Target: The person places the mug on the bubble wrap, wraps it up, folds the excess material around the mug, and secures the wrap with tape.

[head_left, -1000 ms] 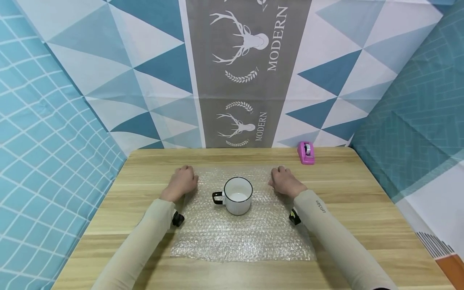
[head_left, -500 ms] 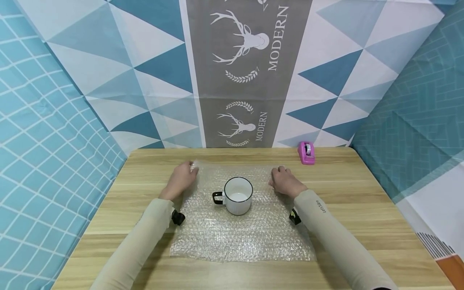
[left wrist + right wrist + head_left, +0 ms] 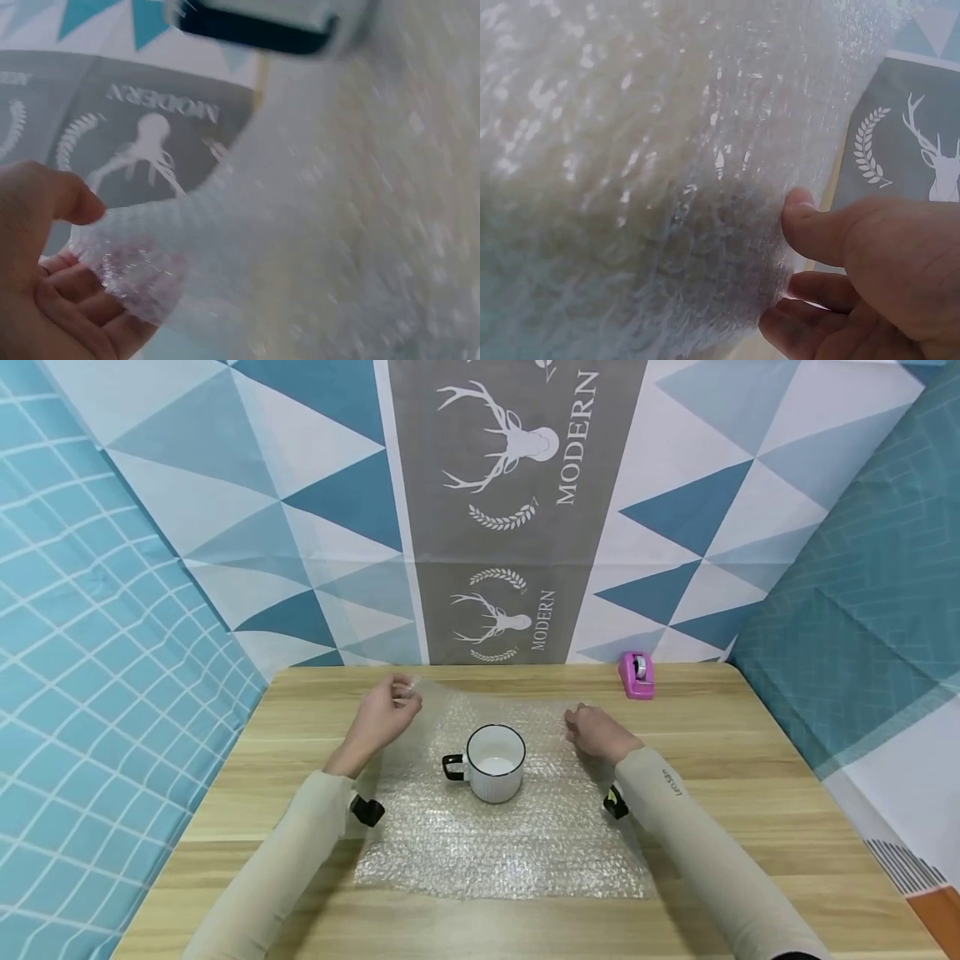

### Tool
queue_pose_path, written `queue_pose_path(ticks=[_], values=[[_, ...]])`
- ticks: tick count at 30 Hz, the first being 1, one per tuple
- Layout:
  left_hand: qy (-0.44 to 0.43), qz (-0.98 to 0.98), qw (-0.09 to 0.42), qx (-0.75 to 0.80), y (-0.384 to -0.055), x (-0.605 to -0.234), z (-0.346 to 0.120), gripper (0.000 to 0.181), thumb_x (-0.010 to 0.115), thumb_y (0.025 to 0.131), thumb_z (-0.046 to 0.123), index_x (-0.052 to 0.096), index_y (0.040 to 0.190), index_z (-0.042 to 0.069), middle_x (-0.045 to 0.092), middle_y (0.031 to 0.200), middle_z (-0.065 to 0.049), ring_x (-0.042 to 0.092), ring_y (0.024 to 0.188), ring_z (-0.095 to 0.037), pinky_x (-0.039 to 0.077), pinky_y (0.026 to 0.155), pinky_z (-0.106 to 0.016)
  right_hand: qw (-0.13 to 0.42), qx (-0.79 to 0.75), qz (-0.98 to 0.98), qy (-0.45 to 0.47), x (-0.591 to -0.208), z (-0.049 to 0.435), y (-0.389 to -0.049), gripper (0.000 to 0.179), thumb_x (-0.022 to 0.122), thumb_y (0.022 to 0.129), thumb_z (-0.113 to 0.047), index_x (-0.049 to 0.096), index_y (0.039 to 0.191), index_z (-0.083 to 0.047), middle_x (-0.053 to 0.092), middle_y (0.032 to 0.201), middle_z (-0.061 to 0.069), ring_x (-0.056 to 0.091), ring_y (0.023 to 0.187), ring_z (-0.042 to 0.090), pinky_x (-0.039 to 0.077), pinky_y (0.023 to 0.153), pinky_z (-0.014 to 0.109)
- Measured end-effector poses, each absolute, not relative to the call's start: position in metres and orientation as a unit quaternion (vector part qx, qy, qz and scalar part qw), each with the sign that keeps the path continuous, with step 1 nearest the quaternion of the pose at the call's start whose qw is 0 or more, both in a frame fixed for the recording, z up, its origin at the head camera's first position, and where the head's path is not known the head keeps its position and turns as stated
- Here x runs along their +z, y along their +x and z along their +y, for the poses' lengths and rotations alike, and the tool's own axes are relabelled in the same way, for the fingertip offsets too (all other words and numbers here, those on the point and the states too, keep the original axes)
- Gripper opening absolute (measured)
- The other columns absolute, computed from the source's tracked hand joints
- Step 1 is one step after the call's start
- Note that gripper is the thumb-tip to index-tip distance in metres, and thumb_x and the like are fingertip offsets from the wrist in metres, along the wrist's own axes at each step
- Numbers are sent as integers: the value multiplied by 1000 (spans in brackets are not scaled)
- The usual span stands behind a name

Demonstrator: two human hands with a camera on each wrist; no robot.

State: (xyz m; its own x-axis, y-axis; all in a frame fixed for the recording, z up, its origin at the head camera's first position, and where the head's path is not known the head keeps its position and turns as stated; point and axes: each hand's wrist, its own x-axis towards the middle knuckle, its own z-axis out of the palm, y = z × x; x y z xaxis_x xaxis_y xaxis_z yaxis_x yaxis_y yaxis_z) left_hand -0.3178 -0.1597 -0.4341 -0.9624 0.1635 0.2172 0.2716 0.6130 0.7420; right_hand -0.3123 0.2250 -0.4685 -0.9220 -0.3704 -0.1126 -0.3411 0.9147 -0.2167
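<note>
A white enamel mug [image 3: 496, 768] with a dark rim stands upright on a sheet of clear bubble wrap [image 3: 487, 852], its black handle toward the left. My left hand [image 3: 381, 714] pinches the sheet's far left corner between thumb and fingers and holds it raised off the table. In the left wrist view that corner of bubble wrap [image 3: 142, 262] lies across the fingers, under the thumb. At the far right corner my right hand [image 3: 600, 732] pinches the sheet's edge, thumb on top and fingers beneath, as the right wrist view shows with the thumb [image 3: 806, 225].
A pink tape dispenser [image 3: 637, 675] stands near the back right edge of the wooden table [image 3: 712, 727]. Patterned cloth [image 3: 495, 527] hangs behind the table, with blue cloth at the left and teal at the right.
My left hand has lifted the far left corner of the bubble wrap upward, away from me and slightly right. The right hand stays at its corner, and the mug has not moved on the sheet.
</note>
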Motion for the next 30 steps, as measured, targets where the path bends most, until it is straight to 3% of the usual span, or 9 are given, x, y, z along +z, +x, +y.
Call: queue_pose_path(ticks=[4, 9, 15, 22, 30], values=[[-148, -884, 58, -440, -309, -421, -152, 42, 63, 101, 20, 52, 137, 2, 77, 115, -12, 76, 100, -28, 61, 76, -37, 74, -89, 978, -174, -468, 226, -313, 25, 65, 101, -15, 64, 119, 2, 66, 113, 26, 67, 104, 41, 56, 96, 50], [-176, -876, 68, -443, -295, -405, -142, 43, 62, 102, 16, 56, 141, -2, 76, 114, -17, 78, 93, -29, 61, 67, -27, 62, -84, 977, -184, -468, 228, -313, 24, 66, 100, -15, 64, 118, 1, 65, 110, 28, 68, 102, 45, 57, 94, 52], [-225, -874, 115, -416, -276, -388, -127, 26, 64, 100, 10, 71, 123, -2, 78, 107, -16, 78, 92, -27, 63, 76, -33, 52, -79, 977, -189, -470, 228, -313, 23, 67, 99, -14, 64, 115, 2, 65, 108, 28, 67, 102, 46, 56, 95, 53], [-285, -866, 148, -384, -258, -378, -108, 23, 71, 97, 10, 76, 117, 0, 79, 105, -14, 78, 91, -23, 63, 78, -34, 59, -90, 978, -179, -471, 226, -312, 29, 66, 100, -15, 64, 124, 3, 63, 122, 34, 64, 114, 49, 53, 102, 55], [-386, -839, 155, -350, -249, -383, -88, 13, 75, 91, 2, 81, 102, 1, 80, 96, -12, 78, 81, -17, 61, 72, -20, 43, -92, 976, -193, -472, 226, -313, 11, 68, 98, -11, 65, 102, -1, 66, 91, 16, 69, 92, 39, 59, 88, 49]])
